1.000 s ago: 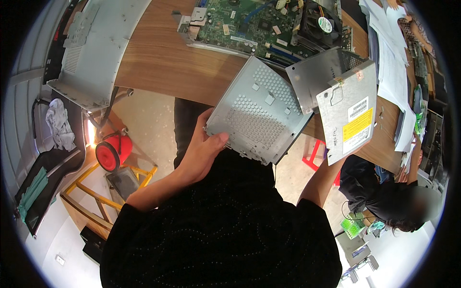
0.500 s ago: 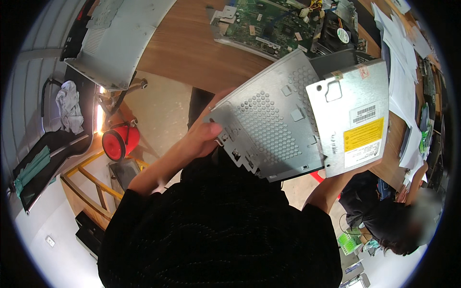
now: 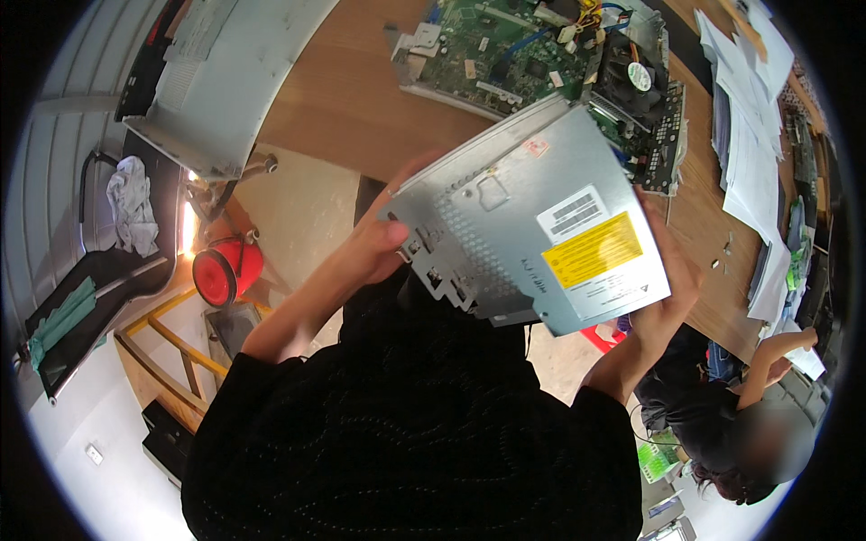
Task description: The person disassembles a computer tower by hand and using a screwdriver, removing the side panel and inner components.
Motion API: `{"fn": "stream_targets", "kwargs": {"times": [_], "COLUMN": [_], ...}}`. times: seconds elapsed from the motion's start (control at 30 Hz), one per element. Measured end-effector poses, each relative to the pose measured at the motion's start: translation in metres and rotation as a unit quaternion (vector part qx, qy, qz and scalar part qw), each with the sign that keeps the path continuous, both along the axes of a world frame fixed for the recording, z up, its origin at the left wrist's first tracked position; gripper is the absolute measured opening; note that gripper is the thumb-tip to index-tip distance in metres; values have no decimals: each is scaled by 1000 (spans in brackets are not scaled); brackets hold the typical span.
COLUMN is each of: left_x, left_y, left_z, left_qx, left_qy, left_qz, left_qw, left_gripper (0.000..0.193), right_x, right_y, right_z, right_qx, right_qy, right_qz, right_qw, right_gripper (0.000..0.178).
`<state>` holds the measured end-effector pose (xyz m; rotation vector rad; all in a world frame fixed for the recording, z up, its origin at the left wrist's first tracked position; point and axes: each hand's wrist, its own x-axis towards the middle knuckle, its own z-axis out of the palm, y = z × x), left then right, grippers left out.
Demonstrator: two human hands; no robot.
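My left hand (image 3: 377, 245) grips the left edge of a silvery perforated metal bracket (image 3: 431, 242), its thumb on top. Over the bracket's right part lies an optical drive (image 3: 514, 203), a flat metal box with a yellow and white label. My right hand (image 3: 677, 270) is closed round the drive's right edge, most of its fingers hidden beneath. The two metal pieces overlap; I cannot tell whether they are joined. Just beyond them stands an opened computer chassis (image 3: 672, 135) with a green circuit board (image 3: 478, 54), a black fan (image 3: 627, 81) and coloured cables.
A large metal cover (image 3: 230, 77) lies at the far left of the wooden table (image 3: 343, 99). Papers (image 3: 749, 171) and small loose bits (image 3: 715, 264) are on the right. Another person (image 3: 713, 397) works there. A red round object (image 3: 225, 270) stands on the floor at left.
My right hand has brought the drive leftward over the bracket, covering most of its holes. More of the chassis shows behind. The other person's arm and head have shifted.
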<state>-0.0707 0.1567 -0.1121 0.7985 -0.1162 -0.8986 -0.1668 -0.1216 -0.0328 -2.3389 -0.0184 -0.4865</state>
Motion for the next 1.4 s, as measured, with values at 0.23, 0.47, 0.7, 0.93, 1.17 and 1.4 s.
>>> {"fn": "stream_targets", "kwargs": {"times": [0.23, 0.47, 0.7, 0.93, 1.17, 1.4], "left_x": [-5, -6, -5, -4, -7, -3], "left_y": [-1, 0, 12, 23, 9, 10], "left_z": [-15, -16, -28, -27, -40, -33], "left_qx": [-4, -2, -1, 44, -38, -60], "left_qy": [2, 35, -71, -229, -26, 39], "left_qz": [17, 11, 29, 67, 131, 139], "left_qw": [1000, 999, 997, 970, 990, 988], "left_gripper": [111, 111, 112, 109, 113, 112], "right_x": [-3, 1, 9, -26, -42, -38], "right_y": [-2, -23, 4, 7, 21, -11], "right_z": [20, 52, -1, -23, -44, -38], "right_qx": [45, 75, 255, 189, 340, 623], "right_qy": [138, 270, 134, 192, 37, -177], "right_qz": [40, 263, 206, 65, -61, -103], "right_qw": [989, 923, 935, 961, 938, 755], "right_gripper": [50, 82, 80, 102, 99, 69]}}
